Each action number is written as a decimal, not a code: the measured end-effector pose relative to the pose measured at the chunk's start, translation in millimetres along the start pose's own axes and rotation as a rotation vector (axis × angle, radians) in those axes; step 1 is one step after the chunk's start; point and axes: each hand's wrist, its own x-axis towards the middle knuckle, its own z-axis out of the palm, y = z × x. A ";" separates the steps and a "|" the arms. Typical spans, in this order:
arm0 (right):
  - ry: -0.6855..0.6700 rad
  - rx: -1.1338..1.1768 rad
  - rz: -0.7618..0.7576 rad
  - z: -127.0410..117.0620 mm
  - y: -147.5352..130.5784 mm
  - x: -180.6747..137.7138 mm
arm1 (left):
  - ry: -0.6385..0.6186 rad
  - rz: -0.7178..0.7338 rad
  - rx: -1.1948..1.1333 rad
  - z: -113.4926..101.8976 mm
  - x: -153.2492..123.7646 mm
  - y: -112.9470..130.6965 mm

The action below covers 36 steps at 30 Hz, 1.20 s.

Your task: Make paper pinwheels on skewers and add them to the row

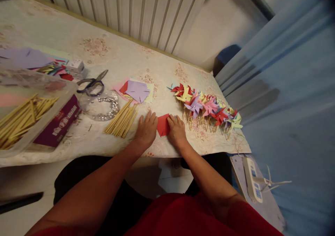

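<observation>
A square of red paper [163, 125] with slits cut at its corners lies on the tablecloth between my hands. My left hand [147, 128] rests palm down at its left edge, fingers stretched out and slightly apart. From the other side, my right hand [177, 130] lies with its fingertips over the paper's right edge, fingers extended; its thumb is hard to see. Just left of my left hand is a bundle of thin wooden sticks [122, 120]. Beyond it sits a stack of cut paper squares [138, 91], a purple one on top.
Finished paper pinwheels [209, 107] on sticks stand in rows at the right. Scissors [92, 84] lie beside a round clear dish [101, 107] of small shiny pieces. A plastic box [56, 87] of sticks occupies the left. A power strip [252, 180] lies below the table's right end.
</observation>
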 end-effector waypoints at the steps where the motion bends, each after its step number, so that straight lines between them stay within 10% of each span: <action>1: 0.004 0.004 -0.009 -1.1 1.3 0.8 | -0.003 0.039 -0.007 0.2 0.3 0.7; 22: -0.077 0.019 -0.075 2.2 12.8 33.3 | -0.111 0.259 -0.043 13.6 0.8 3.7; 29: 0.286 0.297 0.095 5.3 49.8 27.2 | 0.070 0.134 -0.124 9.6 5.1 -4.3; 36: 0.354 0.364 0.118 19.4 60.2 -31.7 | 0.108 0.145 -0.158 10.3 7.9 -9.8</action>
